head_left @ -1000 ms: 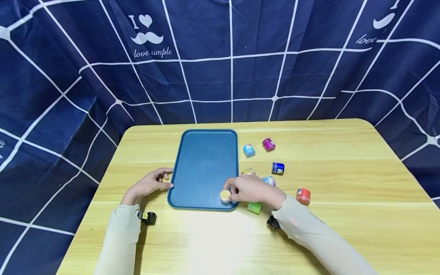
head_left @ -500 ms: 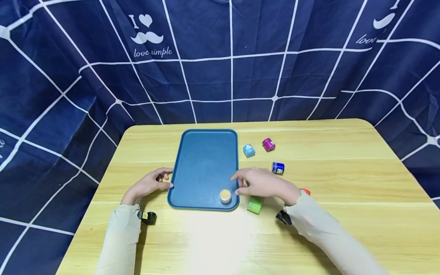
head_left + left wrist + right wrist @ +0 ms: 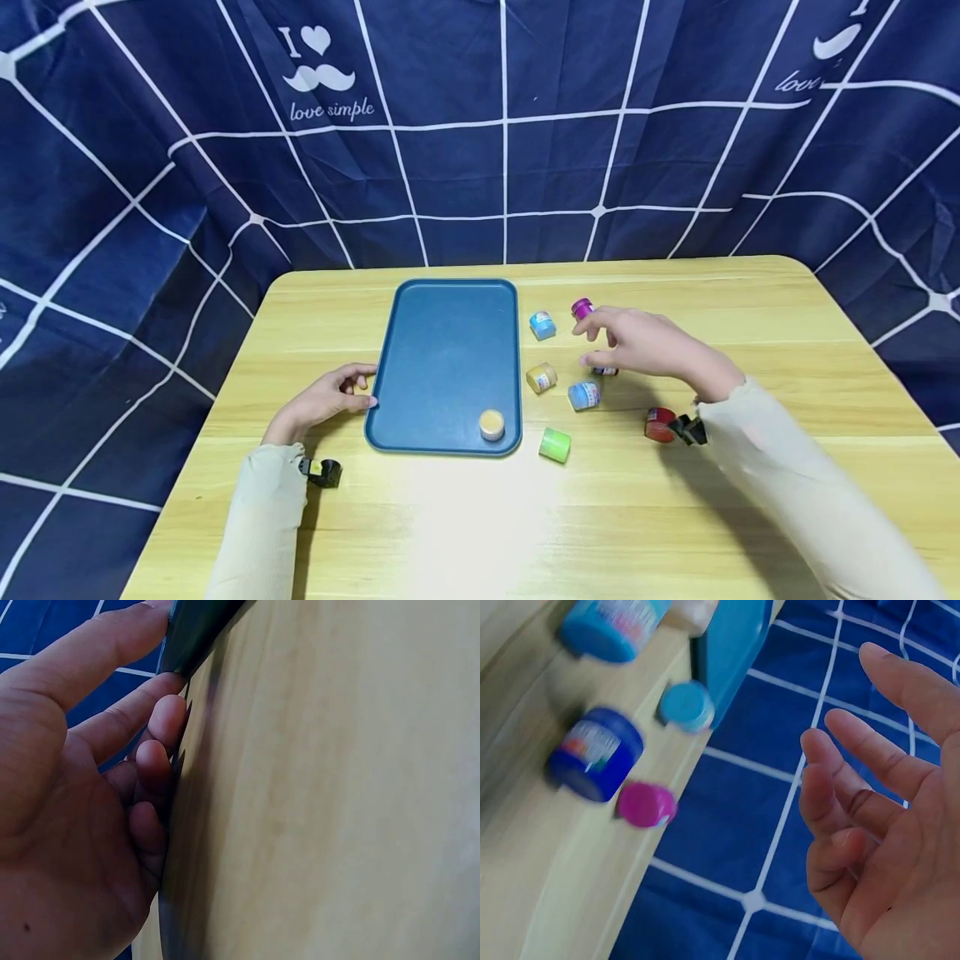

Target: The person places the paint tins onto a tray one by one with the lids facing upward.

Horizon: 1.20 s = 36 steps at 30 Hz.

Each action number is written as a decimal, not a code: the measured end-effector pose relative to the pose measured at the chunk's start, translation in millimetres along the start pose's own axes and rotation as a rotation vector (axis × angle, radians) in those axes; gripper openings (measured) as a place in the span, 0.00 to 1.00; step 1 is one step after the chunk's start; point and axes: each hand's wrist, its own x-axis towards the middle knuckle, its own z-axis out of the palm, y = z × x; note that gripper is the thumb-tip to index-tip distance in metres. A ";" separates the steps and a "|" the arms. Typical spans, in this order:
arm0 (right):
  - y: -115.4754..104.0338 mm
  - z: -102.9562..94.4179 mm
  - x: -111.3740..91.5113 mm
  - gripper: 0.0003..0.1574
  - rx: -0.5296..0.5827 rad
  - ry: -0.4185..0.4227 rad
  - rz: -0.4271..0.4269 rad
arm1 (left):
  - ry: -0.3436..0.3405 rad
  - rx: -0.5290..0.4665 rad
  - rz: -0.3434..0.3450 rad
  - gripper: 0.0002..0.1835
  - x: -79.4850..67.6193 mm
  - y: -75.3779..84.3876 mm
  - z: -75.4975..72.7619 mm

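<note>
My left hand [image 3: 318, 403] touches the left rim of the blue tray [image 3: 450, 358] with thumb and index fingertip; the left wrist view shows the other fingers [image 3: 154, 766] loosely bent below the rim. One yellowish jar [image 3: 491, 425] stands in the tray's near right corner. Over the table right of the tray, my right hand [image 3: 645, 342] is spread and holds nothing. Its fingertips overlap the purple jar [image 3: 581, 308] in the head view, and it partly hides the dark blue jar [image 3: 604, 371]. Both jars [image 3: 596, 754] show whole in the right wrist view, apart from the fingers.
Between tray and right hand lie a light blue jar [image 3: 542, 325], a gold jar [image 3: 542, 378] and a blue jar [image 3: 584, 395]. A green jar [image 3: 555, 445] lies nearer. By the right wrist camera [image 3: 688, 429] is a red jar [image 3: 659, 424]. A dark blue curtain [image 3: 450, 167] hangs behind the table.
My right hand has let go of the yellowish jar in the tray and moved right and away from me, uncovering the gold and blue jars. The left hand stays at the tray.
</note>
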 end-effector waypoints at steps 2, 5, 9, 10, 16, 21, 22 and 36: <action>7.2 -1.2 -0.8 0.27 -0.003 0.002 0.017 | 0.000 0.000 -0.001 0.35 0.1 0.5 -0.1; 17.0 0.5 -0.8 0.28 -0.002 0.003 0.036 | -0.001 -0.003 -0.004 0.35 -0.1 1.0 -0.1; 29.0 6.6 0.9 0.26 0.011 0.004 0.049 | -0.002 -0.007 -0.008 0.35 -0.6 1.9 0.2; 31.7 8.4 1.2 0.26 0.018 0.000 0.055 | -0.001 -0.007 -0.009 0.35 -0.8 1.8 0.2; 44.9 19.7 4.6 0.31 0.027 -0.052 0.095 | 0.002 0.001 -0.004 0.35 -0.9 -0.5 0.4; 53.6 26.7 7.3 0.33 0.021 -0.090 0.123 | 0.006 0.010 0.012 0.34 -0.5 -1.6 0.2; 54.9 27.7 7.9 0.33 0.022 -0.096 0.127 | 0.006 0.008 0.010 0.34 -0.6 -1.7 0.2; 72.7 38.0 13.7 0.34 0.079 -0.178 0.134 | 0.002 -0.010 -0.010 0.35 -1.6 0.8 1.1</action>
